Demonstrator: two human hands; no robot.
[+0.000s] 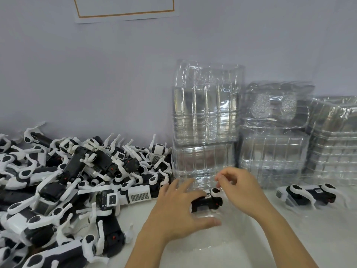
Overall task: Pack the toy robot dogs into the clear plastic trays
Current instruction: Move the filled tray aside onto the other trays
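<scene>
A big pile of dogs (73, 182) lies left of the hands. One dog (207, 200) sits between the hands, maybe in a tray (208, 215). Tray stacks (206, 120) stand behind the hands. Another dog (307, 196) lies to their right.

Toy dog (207, 201) half hidden behind left hand (177, 213). Its clear tray (208, 215) nearly invisible, outline blurred. Dog heap (63, 182) cut off at surface's left edge. Framed paper (123, 8) cropped at top.
</scene>
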